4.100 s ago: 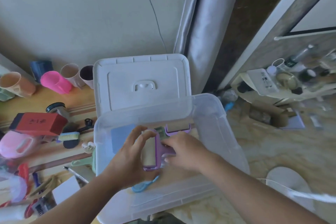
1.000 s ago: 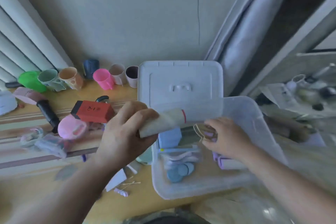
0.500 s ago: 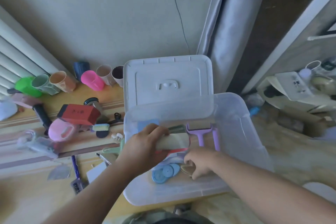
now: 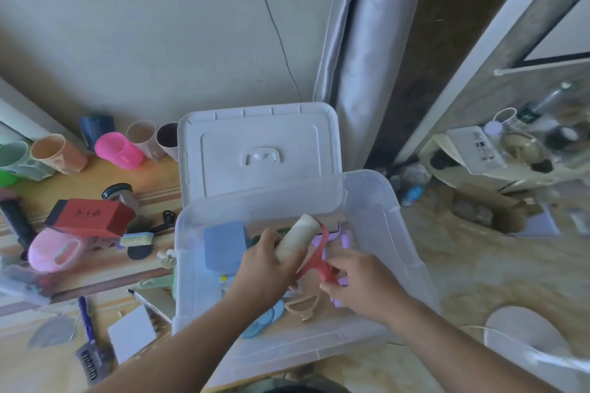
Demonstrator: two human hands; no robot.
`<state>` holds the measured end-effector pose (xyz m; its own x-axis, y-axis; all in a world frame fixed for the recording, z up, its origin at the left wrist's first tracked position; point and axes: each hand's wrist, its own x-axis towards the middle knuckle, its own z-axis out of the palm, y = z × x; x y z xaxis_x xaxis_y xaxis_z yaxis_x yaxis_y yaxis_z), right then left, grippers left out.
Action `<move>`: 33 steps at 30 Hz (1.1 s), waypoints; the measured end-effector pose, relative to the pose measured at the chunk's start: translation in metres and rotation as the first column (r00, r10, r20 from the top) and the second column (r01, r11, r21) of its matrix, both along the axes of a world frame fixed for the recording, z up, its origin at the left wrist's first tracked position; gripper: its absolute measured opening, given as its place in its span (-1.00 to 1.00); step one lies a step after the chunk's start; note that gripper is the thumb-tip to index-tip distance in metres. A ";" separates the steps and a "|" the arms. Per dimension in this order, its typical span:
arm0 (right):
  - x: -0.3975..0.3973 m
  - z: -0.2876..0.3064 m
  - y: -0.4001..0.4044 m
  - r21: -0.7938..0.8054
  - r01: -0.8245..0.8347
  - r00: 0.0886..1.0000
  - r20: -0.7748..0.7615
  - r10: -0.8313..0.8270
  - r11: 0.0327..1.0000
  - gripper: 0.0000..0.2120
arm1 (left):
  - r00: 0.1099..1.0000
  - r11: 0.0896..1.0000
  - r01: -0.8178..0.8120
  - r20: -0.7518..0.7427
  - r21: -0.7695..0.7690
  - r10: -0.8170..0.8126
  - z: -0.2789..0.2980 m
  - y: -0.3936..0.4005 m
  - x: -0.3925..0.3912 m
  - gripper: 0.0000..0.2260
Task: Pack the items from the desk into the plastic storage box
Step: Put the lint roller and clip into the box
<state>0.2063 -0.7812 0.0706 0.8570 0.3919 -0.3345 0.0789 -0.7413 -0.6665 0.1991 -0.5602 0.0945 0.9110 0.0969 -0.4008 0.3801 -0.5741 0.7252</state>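
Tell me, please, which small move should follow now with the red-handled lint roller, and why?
Probably lower the red-handled lint roller into the plastic storage box beside the purple rollers and release it. The left hand grips its roll and the right hand pinches its handle, already above the open box, where bare floor shows.

A red-handled lint roller (image 4: 301,244) with a cream roll is tilted above the open clear storage box (image 4: 396,233).
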 end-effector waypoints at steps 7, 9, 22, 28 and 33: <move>0.011 -0.031 -0.020 -0.194 0.236 0.972 0.038 -0.233 0.952 -0.88 | 0.963 0.962 0.254 0.070 0.103 -0.262 -0.030 0.002 0.000 -0.41; 0.023 -0.041 -0.023 -0.331 0.239 0.963 -0.043 -0.267 0.913 -0.91 | 0.917 0.892 0.353 0.087 0.281 -0.390 -0.039 0.010 -0.005 -0.37; 0.034 -0.051 0.001 -0.357 0.040 0.973 0.226 0.044 0.933 -0.59 | 0.774 0.707 0.441 0.165 0.553 -0.612 -0.045 0.050 -0.029 -0.47; 0.031 -0.020 0.080 -0.191 -0.079 0.850 0.501 0.166 0.978 -0.36 | 0.782 0.805 0.263 0.371 0.531 -0.500 -0.014 0.099 -0.029 -0.57; 0.026 0.002 0.184 -0.112 -0.242 0.750 0.609 0.259 0.964 -0.44 | 0.849 0.884 0.009 0.464 0.468 -0.255 -0.015 0.198 -0.052 -0.65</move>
<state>0.2319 -0.5968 0.0722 0.7535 0.6211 0.2154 0.6493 -0.6516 -0.3923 0.1466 -0.3621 0.0791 0.9860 0.0111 0.1662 -0.0664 -0.8890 0.4531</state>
